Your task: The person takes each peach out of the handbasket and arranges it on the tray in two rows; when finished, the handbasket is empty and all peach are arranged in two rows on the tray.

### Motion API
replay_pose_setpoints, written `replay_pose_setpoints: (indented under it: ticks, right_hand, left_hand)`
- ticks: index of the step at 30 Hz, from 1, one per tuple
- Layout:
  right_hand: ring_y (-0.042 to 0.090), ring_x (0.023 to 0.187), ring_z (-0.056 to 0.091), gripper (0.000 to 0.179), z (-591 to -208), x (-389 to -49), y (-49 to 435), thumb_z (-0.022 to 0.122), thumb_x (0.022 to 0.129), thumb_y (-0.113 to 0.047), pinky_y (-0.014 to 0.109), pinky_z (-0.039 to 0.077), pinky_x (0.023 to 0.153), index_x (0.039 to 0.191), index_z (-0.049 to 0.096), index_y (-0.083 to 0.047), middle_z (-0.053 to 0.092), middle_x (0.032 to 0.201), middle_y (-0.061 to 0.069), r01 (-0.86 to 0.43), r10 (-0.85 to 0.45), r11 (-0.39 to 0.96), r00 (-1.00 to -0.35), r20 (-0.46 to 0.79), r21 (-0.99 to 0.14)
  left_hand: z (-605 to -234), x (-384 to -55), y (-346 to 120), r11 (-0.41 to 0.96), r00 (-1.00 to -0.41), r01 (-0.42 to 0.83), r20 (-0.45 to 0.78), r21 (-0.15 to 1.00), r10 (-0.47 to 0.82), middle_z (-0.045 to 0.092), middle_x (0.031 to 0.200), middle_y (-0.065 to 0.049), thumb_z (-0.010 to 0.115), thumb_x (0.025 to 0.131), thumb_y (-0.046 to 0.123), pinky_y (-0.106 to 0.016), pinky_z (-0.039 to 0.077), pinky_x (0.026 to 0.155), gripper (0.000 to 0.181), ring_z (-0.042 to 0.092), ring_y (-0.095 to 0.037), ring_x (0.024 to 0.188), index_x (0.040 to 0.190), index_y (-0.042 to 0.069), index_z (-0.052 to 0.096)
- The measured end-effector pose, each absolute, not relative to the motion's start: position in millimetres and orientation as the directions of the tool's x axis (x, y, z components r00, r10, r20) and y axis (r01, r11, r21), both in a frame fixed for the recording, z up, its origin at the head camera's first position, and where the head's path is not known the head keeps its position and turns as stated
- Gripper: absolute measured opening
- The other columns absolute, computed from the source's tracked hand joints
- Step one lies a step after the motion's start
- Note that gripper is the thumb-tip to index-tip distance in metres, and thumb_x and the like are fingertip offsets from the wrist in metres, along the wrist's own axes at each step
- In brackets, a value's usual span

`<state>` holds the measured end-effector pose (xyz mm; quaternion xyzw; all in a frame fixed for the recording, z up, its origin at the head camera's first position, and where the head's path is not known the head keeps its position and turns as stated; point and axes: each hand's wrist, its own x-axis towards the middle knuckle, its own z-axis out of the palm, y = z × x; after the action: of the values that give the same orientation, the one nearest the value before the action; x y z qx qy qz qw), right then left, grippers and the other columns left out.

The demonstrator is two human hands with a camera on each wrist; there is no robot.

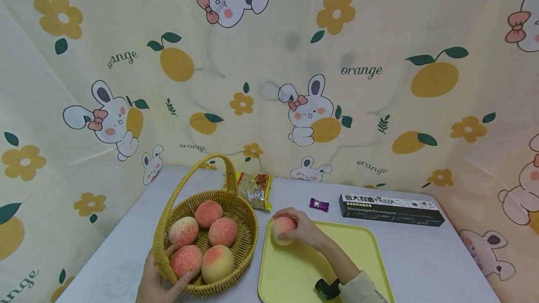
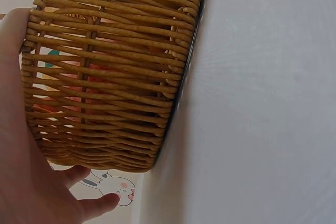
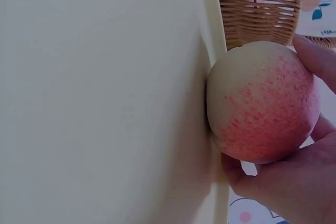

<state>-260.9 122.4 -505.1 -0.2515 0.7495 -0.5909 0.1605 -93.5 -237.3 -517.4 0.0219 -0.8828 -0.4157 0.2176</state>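
Note:
A wicker basket (image 1: 246,251) with a tall handle stands on the left, holding several peaches (image 1: 222,232). My left hand (image 1: 157,279) grips the basket's near-left rim, its thumb and a finger reaching over the edge beside the peaches. In the left wrist view, the hand (image 2: 31,171) lies along the woven side. My right hand (image 1: 301,228) holds a single pink-and-cream peach (image 1: 283,231) at the far left corner of the yellow tray (image 1: 290,275). Up close in the right wrist view, thumb and fingers surround that peach (image 3: 265,103), which appears to rest on the tray.
Behind the basket lies a yellow-and-red food packet (image 1: 255,191). A small purple wrapped sweet (image 1: 319,205) and a long black pasta box (image 1: 391,209) lie beyond the tray. A patterned curtain (image 1: 261,60) hangs behind the white table (image 1: 442,265).

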Motion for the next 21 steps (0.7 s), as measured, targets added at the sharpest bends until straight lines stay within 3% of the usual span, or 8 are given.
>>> replay_pose_setpoints:
  ticks: [15,18,21]
  right_hand:
    - [0.025,0.106,0.055,0.056,-507.7,-261.6,121.6,0.080,0.081,-0.003,0.036,0.048,0.089,0.132,0.058,0.002,0.056,0.133,0.020,-0.187,-0.576,0.181,-0.816,0.050,-0.966]
    - [0.026,0.109,0.055,0.060,-505.6,-264.3,122.1,0.079,0.082,-0.005,0.035,0.049,0.091,0.136,0.053,0.004,0.053,0.134,0.024,-0.197,-0.580,0.180,-0.813,0.058,-0.964]
    - [0.035,0.118,0.052,0.060,-499.5,-266.7,121.7,0.077,0.084,-0.006,0.043,0.045,0.101,0.137,0.052,0.005,0.050,0.137,0.027,-0.230,-0.581,0.164,-0.808,0.094,-0.959]
  left_hand:
    - [-523.3,-94.9,-239.3,0.673,-0.902,0.156,0.382,0.723,-0.201,0.039,0.143,-0.018,0.083,0.082,0.024,-0.056,0.049,0.084,0.060,0.044,-0.037,0.124,0.136,0.010,0.060]
    - [-523.8,-95.8,-241.6,0.672,-0.907,0.154,0.373,0.724,-0.195,0.039,0.144,-0.017,0.083,0.082,0.023,-0.044,0.048,0.089,0.060,0.043,-0.035,0.126,0.136,0.011,0.059]
    - [-524.2,-96.4,-243.0,0.668,-0.908,0.153,0.370,0.729,-0.196,0.039,0.146,-0.016,0.085,0.081,0.022,-0.037,0.045,0.092,0.062,0.041,-0.033,0.128,0.136,0.011,0.060]
